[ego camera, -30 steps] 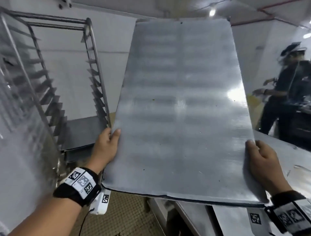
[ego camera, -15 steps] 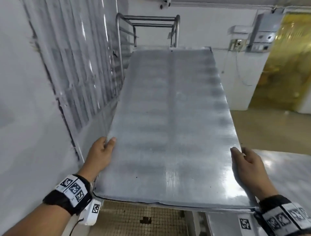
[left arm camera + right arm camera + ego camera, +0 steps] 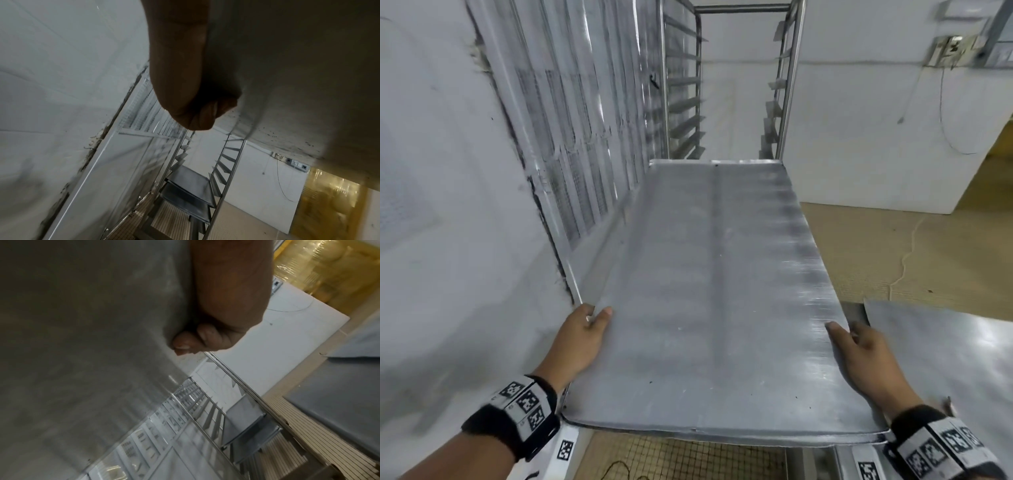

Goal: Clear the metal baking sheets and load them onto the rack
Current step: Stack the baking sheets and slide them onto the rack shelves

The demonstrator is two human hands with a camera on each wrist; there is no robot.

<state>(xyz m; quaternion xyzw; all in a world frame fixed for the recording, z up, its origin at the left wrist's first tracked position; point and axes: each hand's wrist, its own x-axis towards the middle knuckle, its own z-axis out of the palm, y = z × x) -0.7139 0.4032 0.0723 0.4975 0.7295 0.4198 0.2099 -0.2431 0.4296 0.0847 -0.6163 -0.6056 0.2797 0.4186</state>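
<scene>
Both hands, left hand (image 3: pixel 582 337) and right hand (image 3: pixel 866 356), grip the near side edges of the long grey metal baking sheet (image 3: pixel 717 301), whose long axis points straight away at the steel tray rack (image 3: pixel 784 85) standing at its far end.

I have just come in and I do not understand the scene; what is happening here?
A person carries one large flat metal baking sheet, the left hand and the right hand gripping its long edges. Its far end points at the tall steel rack. Two sheets already sit on the rack's lower rails.
</scene>
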